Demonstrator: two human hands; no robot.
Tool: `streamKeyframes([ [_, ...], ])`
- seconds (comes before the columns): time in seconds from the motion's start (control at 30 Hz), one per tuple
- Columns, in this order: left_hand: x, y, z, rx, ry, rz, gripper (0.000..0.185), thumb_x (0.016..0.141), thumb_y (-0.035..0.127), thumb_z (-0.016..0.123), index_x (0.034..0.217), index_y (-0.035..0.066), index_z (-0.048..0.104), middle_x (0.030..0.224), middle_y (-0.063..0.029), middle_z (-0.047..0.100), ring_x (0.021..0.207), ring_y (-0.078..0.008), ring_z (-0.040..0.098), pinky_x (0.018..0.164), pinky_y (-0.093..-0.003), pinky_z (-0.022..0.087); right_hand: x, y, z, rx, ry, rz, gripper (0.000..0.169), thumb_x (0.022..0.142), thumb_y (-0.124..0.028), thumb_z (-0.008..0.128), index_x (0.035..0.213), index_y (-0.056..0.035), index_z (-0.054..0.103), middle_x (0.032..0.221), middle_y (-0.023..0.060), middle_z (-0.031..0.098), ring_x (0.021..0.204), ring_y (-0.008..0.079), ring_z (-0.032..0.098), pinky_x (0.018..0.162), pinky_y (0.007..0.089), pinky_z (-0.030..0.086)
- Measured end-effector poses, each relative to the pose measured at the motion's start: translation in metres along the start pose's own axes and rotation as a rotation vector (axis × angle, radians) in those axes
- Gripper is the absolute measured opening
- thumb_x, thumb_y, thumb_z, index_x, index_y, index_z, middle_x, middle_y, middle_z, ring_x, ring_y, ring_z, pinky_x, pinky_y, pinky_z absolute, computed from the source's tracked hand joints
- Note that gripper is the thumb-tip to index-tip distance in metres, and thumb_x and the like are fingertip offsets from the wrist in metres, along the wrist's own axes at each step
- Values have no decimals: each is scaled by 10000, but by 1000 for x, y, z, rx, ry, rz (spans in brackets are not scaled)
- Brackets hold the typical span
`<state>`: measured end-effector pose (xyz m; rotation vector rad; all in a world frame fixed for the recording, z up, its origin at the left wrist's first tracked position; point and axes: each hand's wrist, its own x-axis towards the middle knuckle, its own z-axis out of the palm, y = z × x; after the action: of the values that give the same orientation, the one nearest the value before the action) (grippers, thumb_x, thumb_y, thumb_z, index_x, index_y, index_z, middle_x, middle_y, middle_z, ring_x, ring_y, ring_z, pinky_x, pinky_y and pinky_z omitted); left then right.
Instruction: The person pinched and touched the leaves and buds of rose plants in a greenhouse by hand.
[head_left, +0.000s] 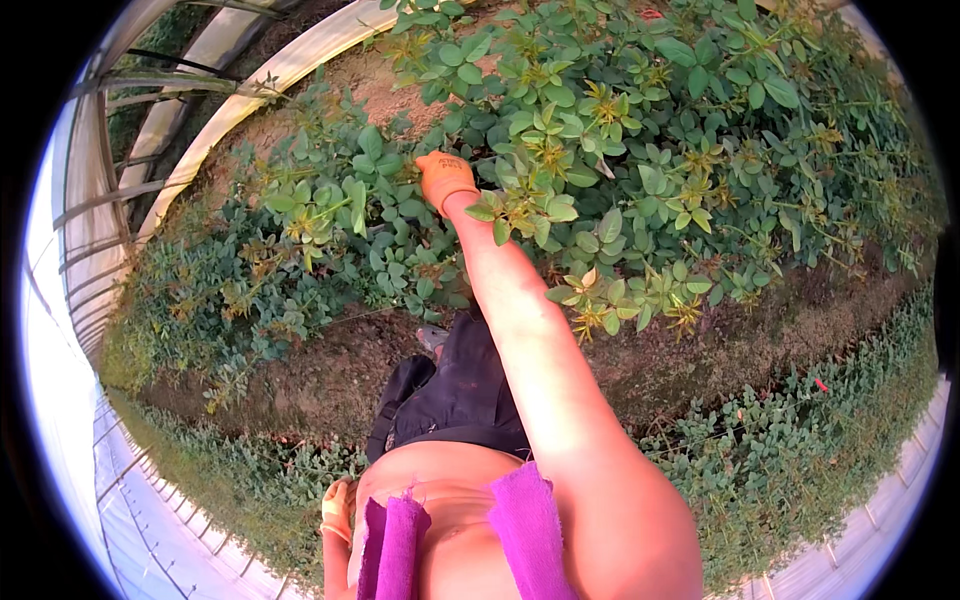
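Observation:
An orange glove covers my right hand, which reaches forward among leafy rose bushes. Its back faces up and bears printed writing. Its fingers look curled over and point away from me, so I cannot tell whether a stem is in them. Leaves of a young shoot overlap my right wrist. At my left side, by my waist, hangs my left hand in a pale orange glove. Its fingers are bent and partly hidden, and what they hold, if anything, does not show.
A bare soil path runs between this plant row and another row of bushes behind me. Curved greenhouse ribs and sheeting rise at left. A purple cloth strip hangs over my chest. A thin line crosses the near foliage.

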<state>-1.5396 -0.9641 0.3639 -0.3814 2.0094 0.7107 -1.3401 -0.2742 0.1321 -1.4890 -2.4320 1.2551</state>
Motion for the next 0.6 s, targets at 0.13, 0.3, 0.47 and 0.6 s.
streamKeyframes([
  [0.13,-7,-32,14,-64,-6,-28,285,1027,192,586,1252,21,624,1119,-129,719,1005,-237,707,889,-369,579,3,6,13,58,73,117,254,869,-159,687,1121,-122,690,1114,128,714,1050,364,675,868,463,559],
  [0.3,-7,-75,35,-177,56,-26,270,1022,168,586,1236,16,648,1084,-106,729,944,-220,708,842,-361,580,17,29,69,1587,178,903,379,871,-219,749,1209,-88,637,1201,103,690,1088,306,666,876,451,553],
  [0.47,-21,-86,58,-72,48,-81,271,1023,174,582,1236,20,647,1085,-100,730,938,-216,708,836,-358,579,1,26,87,1165,380,824,262,918,-255,713,1058,-34,713,1076,129,712,902,307,657,784,447,522],
  [0.6,-47,-82,82,-31,69,-162,272,1023,179,578,1235,23,646,1087,-96,730,933,-212,708,832,-355,578,-25,6,55,509,684,520,331,872,-288,698,1122,-70,707,1122,170,710,1004,372,673,858,479,534],
])
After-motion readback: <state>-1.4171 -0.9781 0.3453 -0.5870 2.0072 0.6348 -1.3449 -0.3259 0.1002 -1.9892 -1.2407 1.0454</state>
